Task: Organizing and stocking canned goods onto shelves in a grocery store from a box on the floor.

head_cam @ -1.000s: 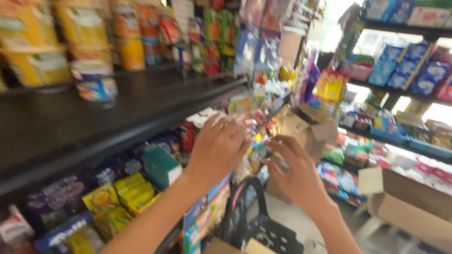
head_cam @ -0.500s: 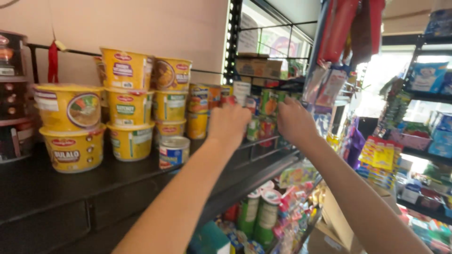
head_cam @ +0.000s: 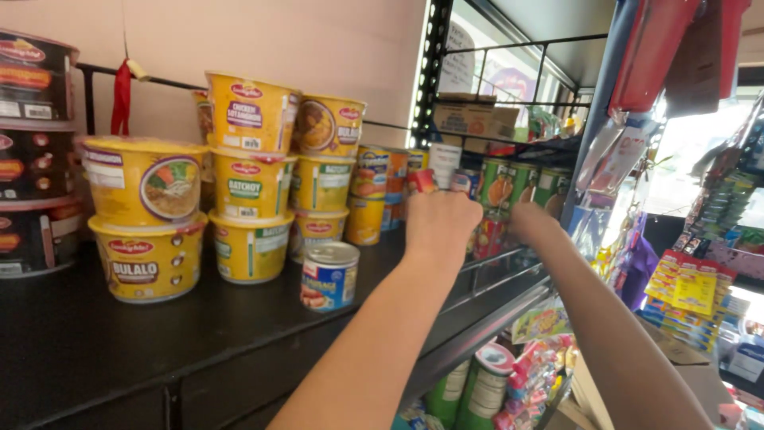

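I stood in a small shop. A plain beige wall rose behind a black shelf, and a black metal rack stood beside it. Bright daylight came in from a window on my right.

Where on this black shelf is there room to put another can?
Bare shelf runs along the front edge, left of the lone can and before the yellow noodle bowls. A smaller gap lies between that can and the left hand. Beyond both hands, the green cans stand crowded.
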